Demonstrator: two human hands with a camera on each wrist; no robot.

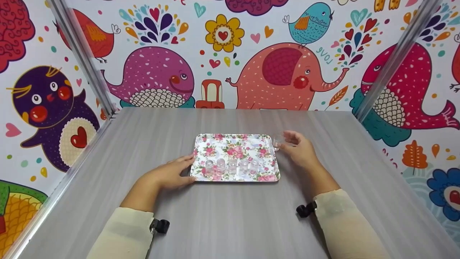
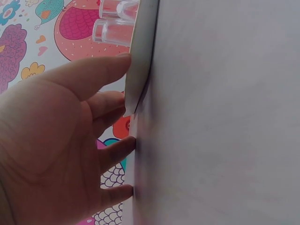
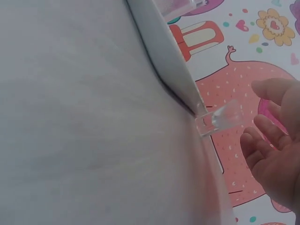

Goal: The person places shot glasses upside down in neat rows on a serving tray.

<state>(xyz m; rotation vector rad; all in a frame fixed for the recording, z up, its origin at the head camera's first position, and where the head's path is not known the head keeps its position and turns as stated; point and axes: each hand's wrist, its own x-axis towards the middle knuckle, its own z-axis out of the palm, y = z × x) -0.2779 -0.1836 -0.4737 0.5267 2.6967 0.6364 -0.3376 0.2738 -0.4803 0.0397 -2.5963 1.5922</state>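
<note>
A tray [image 1: 235, 138] with a pink rose print lies on the table. Several small clear shot glasses [image 1: 232, 166] stand in a row along its near side. One more shot glass [image 1: 277, 142] is just off the tray's right edge, its thick base low by the table. My right hand [image 1: 300, 149] is close beside that glass; the right wrist view shows a gap between the loosely bent fingers [image 3: 263, 140] and the glass [image 3: 220, 119]. At the tray's left edge, my left hand [image 1: 174, 172] touches the rim with thumb and fingertips, the fingers extended.
The grey wood-grain table [image 1: 230, 219] extends around the tray on every side. Printed panels with cartoon animals [image 1: 280, 79] stand behind and at the sides. Metal posts [image 1: 86, 57] rise at the back left and back right corners.
</note>
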